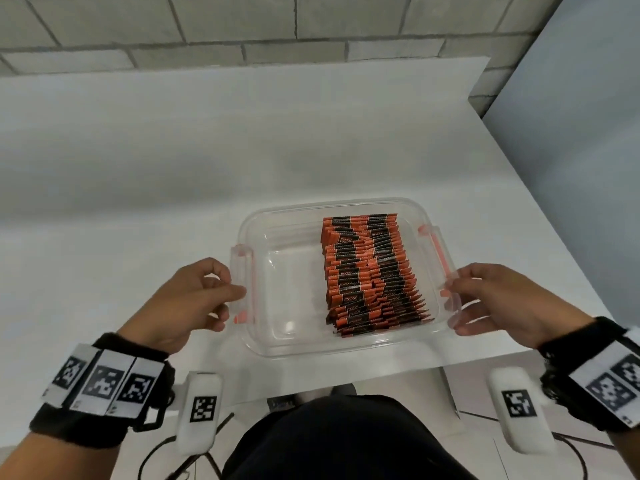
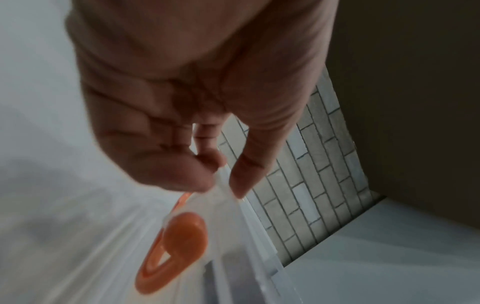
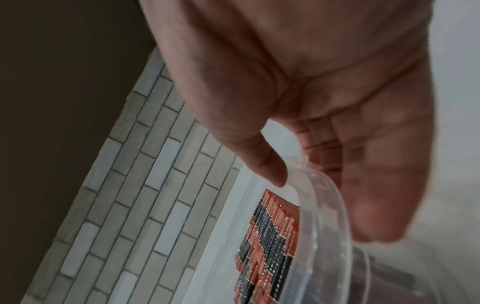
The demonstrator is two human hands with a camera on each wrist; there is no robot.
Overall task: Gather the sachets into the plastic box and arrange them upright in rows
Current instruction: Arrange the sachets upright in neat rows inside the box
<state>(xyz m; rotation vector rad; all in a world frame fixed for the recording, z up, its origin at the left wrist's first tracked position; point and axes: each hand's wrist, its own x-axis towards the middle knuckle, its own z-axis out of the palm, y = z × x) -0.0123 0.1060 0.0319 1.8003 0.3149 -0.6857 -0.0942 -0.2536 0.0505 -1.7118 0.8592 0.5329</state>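
We're gripping the plastic box point(image 1: 346, 344) at both ends, lower middle of the frame: left hand point(image 1: 194, 299) pinching the left clip handle point(image 1: 242, 282), right hand point(image 1: 498, 299) curling round the right rim. Sachets point(image 1: 374, 271) are standing packed along its right side. Probably light, flexy, slick, so taking the handles suits it. White tabletop point(image 1: 173, 168) underneath, brick wall point(image 1: 242, 26) behind.

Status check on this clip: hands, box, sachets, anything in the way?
Left hand pinching box left rim, right hand gripping right rim. Sachets packed in rows, right half of box; left half bare. Nothing in the way.
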